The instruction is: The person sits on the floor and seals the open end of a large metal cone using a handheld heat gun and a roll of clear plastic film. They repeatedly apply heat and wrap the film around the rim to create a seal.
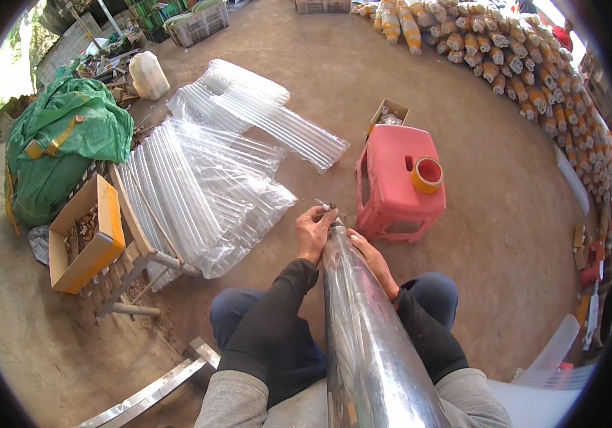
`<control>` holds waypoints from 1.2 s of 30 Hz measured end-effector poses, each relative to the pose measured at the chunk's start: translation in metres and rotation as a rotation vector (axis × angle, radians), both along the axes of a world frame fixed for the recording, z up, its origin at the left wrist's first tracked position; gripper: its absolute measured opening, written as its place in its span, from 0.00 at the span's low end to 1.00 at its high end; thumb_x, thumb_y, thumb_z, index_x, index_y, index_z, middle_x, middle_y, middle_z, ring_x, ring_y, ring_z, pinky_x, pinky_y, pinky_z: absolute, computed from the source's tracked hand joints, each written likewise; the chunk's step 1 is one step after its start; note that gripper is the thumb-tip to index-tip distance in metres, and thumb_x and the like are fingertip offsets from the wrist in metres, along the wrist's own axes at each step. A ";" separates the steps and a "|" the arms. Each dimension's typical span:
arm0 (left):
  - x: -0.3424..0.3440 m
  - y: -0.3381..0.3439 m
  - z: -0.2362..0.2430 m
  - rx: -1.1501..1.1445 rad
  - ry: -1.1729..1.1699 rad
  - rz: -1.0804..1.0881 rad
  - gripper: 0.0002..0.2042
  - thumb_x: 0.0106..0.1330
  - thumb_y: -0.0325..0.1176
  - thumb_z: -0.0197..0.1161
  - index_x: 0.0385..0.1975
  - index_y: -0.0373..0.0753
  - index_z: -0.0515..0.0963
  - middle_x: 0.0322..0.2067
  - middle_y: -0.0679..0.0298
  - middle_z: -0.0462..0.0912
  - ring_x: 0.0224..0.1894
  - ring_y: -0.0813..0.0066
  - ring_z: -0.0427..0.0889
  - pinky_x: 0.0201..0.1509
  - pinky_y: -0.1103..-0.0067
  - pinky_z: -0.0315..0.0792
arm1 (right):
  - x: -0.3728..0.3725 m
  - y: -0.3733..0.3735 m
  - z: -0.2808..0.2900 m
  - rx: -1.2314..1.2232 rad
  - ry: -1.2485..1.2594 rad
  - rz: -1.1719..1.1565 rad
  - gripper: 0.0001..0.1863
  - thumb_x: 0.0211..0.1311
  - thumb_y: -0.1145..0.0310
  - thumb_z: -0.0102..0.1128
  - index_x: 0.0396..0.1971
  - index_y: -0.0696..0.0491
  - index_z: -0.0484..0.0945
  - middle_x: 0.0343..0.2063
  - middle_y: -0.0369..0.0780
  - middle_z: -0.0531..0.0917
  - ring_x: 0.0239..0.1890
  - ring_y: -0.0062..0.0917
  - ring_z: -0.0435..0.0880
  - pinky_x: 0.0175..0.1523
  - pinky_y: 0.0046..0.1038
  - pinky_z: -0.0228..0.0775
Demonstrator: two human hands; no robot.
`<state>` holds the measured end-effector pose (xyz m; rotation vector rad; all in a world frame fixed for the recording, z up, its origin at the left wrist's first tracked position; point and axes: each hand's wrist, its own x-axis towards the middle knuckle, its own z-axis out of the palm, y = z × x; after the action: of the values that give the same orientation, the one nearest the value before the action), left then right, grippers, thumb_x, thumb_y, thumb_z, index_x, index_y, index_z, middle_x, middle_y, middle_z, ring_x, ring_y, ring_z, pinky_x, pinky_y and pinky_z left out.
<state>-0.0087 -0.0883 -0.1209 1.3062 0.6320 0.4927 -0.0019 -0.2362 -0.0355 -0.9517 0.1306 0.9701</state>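
A long, shiny metal tube (370,335) runs from my body out between my knees, and its surface looks wrapped in clear film. At its far end my left hand (312,232) is closed, fingertips pinched at a small pale and dark piece too small to name. My right hand (374,258) curves around the tube's right side just below that end, its fingers partly hidden behind the tube. Just beyond my right hand stands a pink plastic stool (391,153) with a roll of yellow tape (427,175) on its seat.
Clear plastic-wrapped tubes (185,192) lie on the floor to the left. Beside them, a cardboard box (81,267) sits on a wooden rack (131,250), near a green tarp bundle (70,143). Many yellow-banded wrapped rolls (520,64) are stacked at the far right. A small carton (400,108) stands behind the stool.
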 end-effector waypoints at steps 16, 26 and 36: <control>-0.002 -0.001 0.006 -0.047 -0.012 -0.025 0.09 0.59 0.30 0.69 0.35 0.32 0.82 0.26 0.70 0.81 0.26 0.86 0.74 0.29 0.87 0.68 | 0.001 -0.001 -0.002 0.164 0.082 0.059 0.17 0.71 0.58 0.45 0.53 0.51 0.69 0.38 0.37 0.78 0.38 0.20 0.77 0.46 0.23 0.72; -0.001 -0.001 0.002 -0.032 -0.013 -0.023 0.09 0.59 0.31 0.69 0.33 0.32 0.82 0.24 0.70 0.81 0.24 0.88 0.72 0.26 0.87 0.66 | 0.001 -0.002 -0.013 0.066 0.108 0.011 0.22 0.71 0.60 0.48 0.61 0.51 0.64 0.46 0.39 0.76 0.44 0.22 0.76 0.52 0.25 0.70; -0.001 -0.001 0.000 -0.025 -0.011 -0.011 0.09 0.60 0.31 0.69 0.34 0.32 0.82 0.25 0.69 0.81 0.25 0.86 0.74 0.27 0.86 0.68 | -0.003 0.002 0.008 0.003 0.068 -0.012 0.24 0.72 0.61 0.46 0.62 0.59 0.62 0.53 0.36 0.74 0.50 0.18 0.73 0.58 0.20 0.64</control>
<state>-0.0096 -0.0893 -0.1213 1.2820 0.6200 0.4815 -0.0045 -0.2345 -0.0273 -0.9145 0.1922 0.9915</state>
